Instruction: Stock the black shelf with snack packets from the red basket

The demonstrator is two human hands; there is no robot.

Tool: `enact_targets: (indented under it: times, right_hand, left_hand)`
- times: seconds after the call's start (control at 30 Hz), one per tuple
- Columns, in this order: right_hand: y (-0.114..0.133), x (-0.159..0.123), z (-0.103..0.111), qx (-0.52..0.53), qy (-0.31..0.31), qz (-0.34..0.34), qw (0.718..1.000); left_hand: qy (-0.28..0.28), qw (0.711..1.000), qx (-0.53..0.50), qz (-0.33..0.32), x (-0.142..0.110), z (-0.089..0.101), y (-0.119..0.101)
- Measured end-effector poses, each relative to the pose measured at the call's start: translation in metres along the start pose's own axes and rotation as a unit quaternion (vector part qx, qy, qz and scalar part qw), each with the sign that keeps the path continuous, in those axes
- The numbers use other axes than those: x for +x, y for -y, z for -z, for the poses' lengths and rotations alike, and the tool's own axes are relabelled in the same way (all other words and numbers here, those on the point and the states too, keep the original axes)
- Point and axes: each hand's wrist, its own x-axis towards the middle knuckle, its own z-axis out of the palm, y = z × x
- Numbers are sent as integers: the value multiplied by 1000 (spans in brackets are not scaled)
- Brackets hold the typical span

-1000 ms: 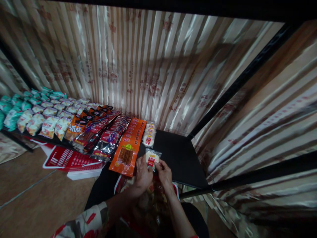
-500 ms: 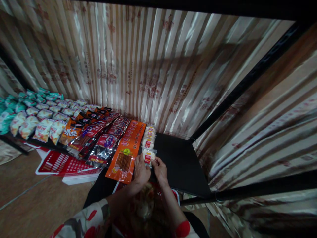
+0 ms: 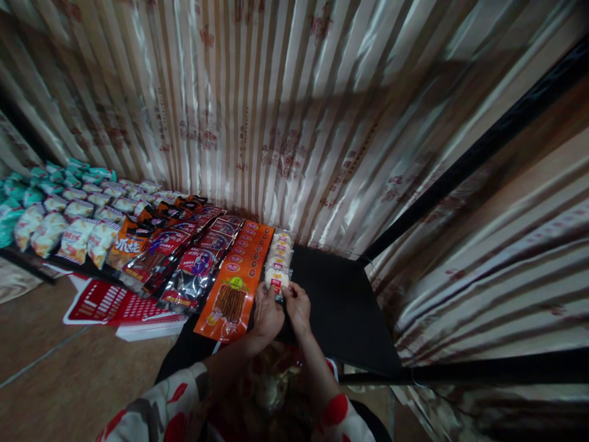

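Observation:
Both my hands hold one small clear packet (image 3: 277,280) with a white round cake and a red label. My left hand (image 3: 267,315) pinches its left lower edge and my right hand (image 3: 297,306) pinches its right lower edge. The packet lies at the near end of a short row of like packets (image 3: 281,249) on the black shelf (image 3: 339,307). Left of that row lies a column of orange snack bags (image 3: 238,277). Below my wrists a red bag (image 3: 271,387) with more packets shows dimly.
Rows of dark red, orange, pale and teal snack bags (image 3: 83,215) fill the shelf to the left. A red plastic basket (image 3: 115,302) lies on the brown floor beneath. Striped shiny curtain (image 3: 257,110) backs the shelf; black frame bars (image 3: 469,153) run at the right.
My two hands have carried the small packet forward from the shelf's near edge up to the end of the row of like packets. The view has shifted slightly.

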Motion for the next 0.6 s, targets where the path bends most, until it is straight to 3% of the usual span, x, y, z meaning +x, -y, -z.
enact_targets:
  times: [0.6]
  right_hand:
    - [16, 8, -1, -95, 3, -45, 994]
  left_hand:
    - [9, 998, 62, 9, 16, 0, -8]
